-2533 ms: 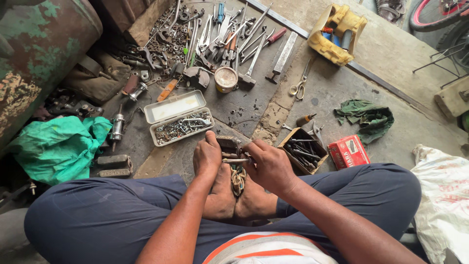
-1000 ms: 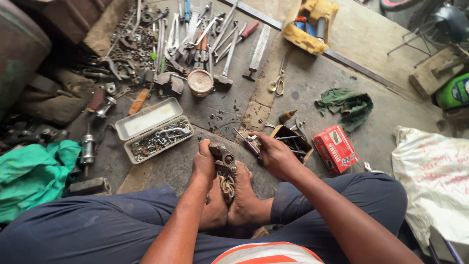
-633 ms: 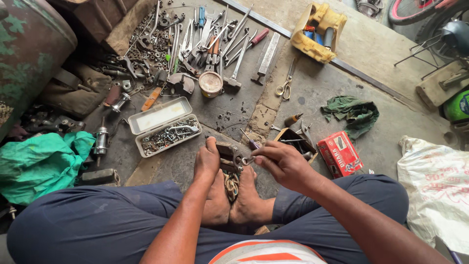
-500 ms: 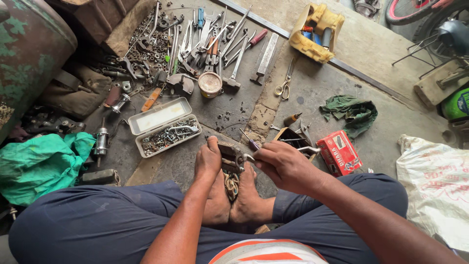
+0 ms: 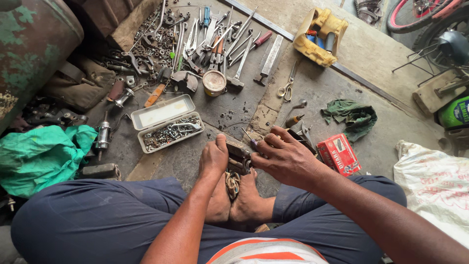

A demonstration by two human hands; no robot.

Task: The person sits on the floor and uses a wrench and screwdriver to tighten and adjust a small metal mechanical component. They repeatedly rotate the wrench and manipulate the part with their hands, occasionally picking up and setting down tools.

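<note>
In the head view, your left hand (image 5: pixel 215 159) stays closed around the small dark metal part (image 5: pixel 238 157), which sits clamped between your feet (image 5: pixel 237 203) on the floor (image 5: pixel 391 132), just in front of the open tin of screws (image 5: pixel 166 128). Your right hand (image 5: pixel 286 159), which a second ago reached out toward the small box of bits (image 5: pixel 299 139) beside the red carton (image 5: pixel 338 154), is now back at the part, fingers pinched on a thin screwdriver (image 5: pixel 249 140) whose tip meets its top. Judge from this that the tool fetch is complete and work on the part resumes.
</note>
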